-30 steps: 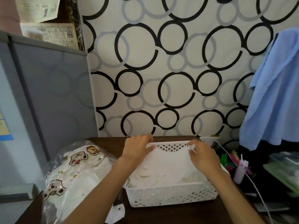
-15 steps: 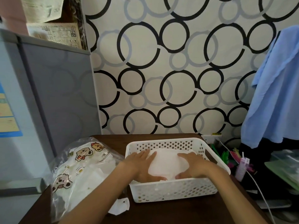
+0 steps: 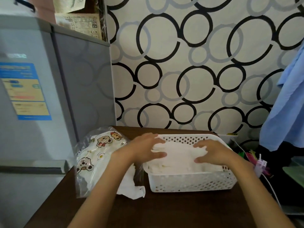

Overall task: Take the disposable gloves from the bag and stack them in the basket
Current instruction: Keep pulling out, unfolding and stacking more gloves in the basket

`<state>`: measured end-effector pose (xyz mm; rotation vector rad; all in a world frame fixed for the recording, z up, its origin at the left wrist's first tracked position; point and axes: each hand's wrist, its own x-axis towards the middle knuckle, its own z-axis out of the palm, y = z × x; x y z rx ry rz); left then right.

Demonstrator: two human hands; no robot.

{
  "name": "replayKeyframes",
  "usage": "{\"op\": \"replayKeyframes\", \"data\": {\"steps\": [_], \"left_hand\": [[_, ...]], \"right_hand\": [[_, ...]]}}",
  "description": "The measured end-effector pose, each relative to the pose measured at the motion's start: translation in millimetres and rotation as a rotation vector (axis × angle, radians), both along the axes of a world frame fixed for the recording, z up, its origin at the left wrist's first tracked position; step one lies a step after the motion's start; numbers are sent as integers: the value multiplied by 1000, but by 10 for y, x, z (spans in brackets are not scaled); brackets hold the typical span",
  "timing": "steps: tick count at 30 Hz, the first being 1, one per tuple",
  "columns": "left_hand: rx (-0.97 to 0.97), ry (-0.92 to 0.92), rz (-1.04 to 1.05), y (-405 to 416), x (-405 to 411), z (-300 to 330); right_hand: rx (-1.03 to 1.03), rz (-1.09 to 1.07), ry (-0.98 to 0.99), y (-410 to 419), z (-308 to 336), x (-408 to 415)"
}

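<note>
A white perforated basket (image 3: 192, 182) sits on the dark wooden desk (image 3: 164, 209), and a soft pile of white disposable gloves (image 3: 178, 155) fills it up to the rim. Both hands are over that pile. The left hand (image 3: 146, 149) grips the stack's edge at nine o'clock, thumb below and fingers curled over the top of the layers. The right hand (image 3: 212, 152) grips the three o'clock edge in the same way, thumb low and fingers bent onto the top sheet (the fingertips press slight folds into it). The two hands stand apart, with the white stack between them.

At nine o'clock from the basket, just beside it, lies the clear plastic bag (image 3: 97, 155) printed with cartoon bears, bulging with more white material. A crumpled white piece (image 3: 130, 186) spills from its mouth onto the desk, partly under the left forearm. A grey refrigerator (image 3: 41, 112) stands beyond the bag, a blue cloth (image 3: 286, 112) hangs at three o'clock, and a wall patterned with black and grey circles (image 3: 189, 71) rises at twelve o'clock.
</note>
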<state>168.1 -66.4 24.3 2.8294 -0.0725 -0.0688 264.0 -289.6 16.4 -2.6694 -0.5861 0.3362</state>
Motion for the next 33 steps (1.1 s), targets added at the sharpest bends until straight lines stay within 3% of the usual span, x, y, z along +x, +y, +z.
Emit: {"op": "replayKeyframes", "data": {"steps": [2, 4, 7, 11, 13, 15, 18, 25, 33], "left_hand": [[-148, -29, 54, 275, -171, 90], [-176, -33, 100, 555, -336, 125], [-151, 44, 159, 913, -487, 94], [-147, 41, 220, 1172, -503, 4], [-204, 35, 206, 1208, -524, -10], [-254, 32, 180, 1225, -578, -12], [-274, 17, 159, 1270, -592, -11], [-254, 46, 155, 1346, -583, -78], [-253, 60, 57, 1134, -617, 57]], "right_hand": [[61, 6, -145, 92, 70, -166], [163, 64, -257, 279, 158, -438], [256, 255, -247, 690, 266, -942], [-21, 532, -222, 1226, 229, -1379], [-262, 590, -265, 1409, 136, -1436], [-353, 576, -297, 1547, 39, -1434], [-201, 533, -292, 1588, -10, -1345], [190, 430, -45, 1398, 96, -1006], [425, 305, -154, 1467, -83, -811]]}}
